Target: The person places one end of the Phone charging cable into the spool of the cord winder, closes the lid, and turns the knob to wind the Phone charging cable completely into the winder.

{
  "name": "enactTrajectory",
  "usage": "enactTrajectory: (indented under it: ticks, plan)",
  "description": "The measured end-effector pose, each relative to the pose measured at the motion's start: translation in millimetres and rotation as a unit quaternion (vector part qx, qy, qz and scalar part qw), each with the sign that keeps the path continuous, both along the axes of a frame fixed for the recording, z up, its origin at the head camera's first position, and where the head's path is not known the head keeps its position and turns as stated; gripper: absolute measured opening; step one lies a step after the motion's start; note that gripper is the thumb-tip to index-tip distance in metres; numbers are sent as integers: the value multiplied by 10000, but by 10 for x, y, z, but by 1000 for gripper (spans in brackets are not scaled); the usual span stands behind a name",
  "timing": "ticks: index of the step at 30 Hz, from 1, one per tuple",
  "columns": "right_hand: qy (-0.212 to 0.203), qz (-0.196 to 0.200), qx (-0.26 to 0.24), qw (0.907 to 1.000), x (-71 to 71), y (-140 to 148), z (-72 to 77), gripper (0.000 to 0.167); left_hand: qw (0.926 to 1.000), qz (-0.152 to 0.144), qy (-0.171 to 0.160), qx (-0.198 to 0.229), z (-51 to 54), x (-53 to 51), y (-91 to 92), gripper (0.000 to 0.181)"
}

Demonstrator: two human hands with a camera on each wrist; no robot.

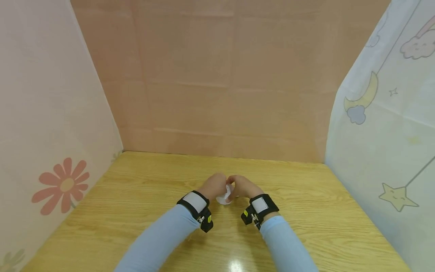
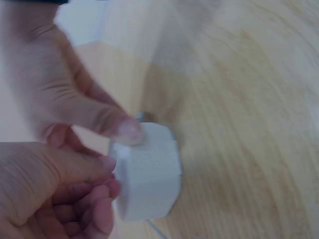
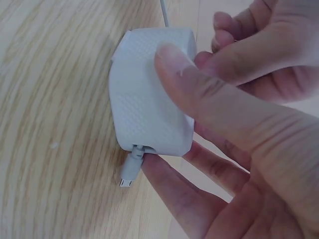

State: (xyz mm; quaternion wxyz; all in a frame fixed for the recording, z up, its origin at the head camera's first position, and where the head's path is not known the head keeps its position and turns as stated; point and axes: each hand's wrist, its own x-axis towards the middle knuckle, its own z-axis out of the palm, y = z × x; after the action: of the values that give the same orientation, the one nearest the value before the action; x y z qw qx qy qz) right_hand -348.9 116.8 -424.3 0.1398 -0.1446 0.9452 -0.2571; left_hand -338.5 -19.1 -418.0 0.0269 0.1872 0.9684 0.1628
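Note:
A white, many-sided cable winder (image 1: 222, 199) is held just above the wooden table, between both hands. My right hand (image 1: 245, 187) grips it, with the thumb (image 3: 182, 74) across its textured rim and fingers underneath and behind. My left hand (image 1: 214, 186) has its thumb and fingers pinched together at the winder's flat face; what lies between the fingertips is hidden. A grey micro-USB plug (image 3: 129, 168) sticks out of a slot at one end of the winder. From the opposite end runs a thin pale cable (image 3: 164, 12).
The wood-grain table (image 1: 153, 177) stretches around both hands. A tan sheet (image 1: 217, 79) hangs behind it. White patterned curtains stand at the left (image 1: 51, 113) and right (image 1: 384, 151). Black straps with small cameras circle both wrists.

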Motion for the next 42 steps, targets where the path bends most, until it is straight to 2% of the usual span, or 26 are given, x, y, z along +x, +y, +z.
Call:
enactTrajectory:
  ticks: [3,5,8,10,12,15,19,22,24,28,30,32,36,39,42]
  plan:
    - [-10,-16,-22,10000,4,-16,0,62,9978,70,245,-617,-27,44,53,15]
    - [9,6,-23,10000,8,-23,5,64,9925,-24,523,-1103,-43,59,80,14]
    - [-2,44,-59,10000,1,-21,0,70,9799,-501,928,-1691,-75,28,87,10]
    - [-55,20,-106,9999,1,-18,-1,75,9696,-966,1106,-1955,-104,-24,65,9]
    - [-160,-34,-211,9996,0,-18,-4,78,9603,-1374,1262,-2074,-133,-83,22,11]
    - [-253,-65,-282,9993,15,-26,5,79,9534,-1821,1395,-1959,-163,-151,-59,12]
    - [-249,-47,-265,9993,31,-35,20,77,9501,-2046,1537,-1785,-141,-156,-116,11]
    - [-212,-50,-235,9995,34,-27,26,71,9539,-1928,1479,-1763,-100,-130,-108,12]
    - [-178,-33,-193,9997,29,-16,26,65,9607,-1825,1288,-1650,-81,-129,-104,21]
    - [-142,-36,-123,9998,12,17,17,61,9803,-1609,695,-908,-91,-177,-108,33]
    - [-134,-39,-106,9998,8,27,12,57,9883,-1392,362,-499,-103,-197,-100,32]
    - [-128,-31,-114,9998,7,26,7,54,9934,-1118,176,-205,-118,-207,-85,27]
    - [-68,22,-134,9999,3,13,-4,52,9988,-490,-49,79,-88,-176,-30,11]
    - [-28,-5,-96,10000,-7,7,-16,58,9999,-56,-75,-35,-31,-106,35,9]
    - [-27,-9,-66,10000,-20,0,-22,67,9995,215,-37,-214,4,-24,105,6]
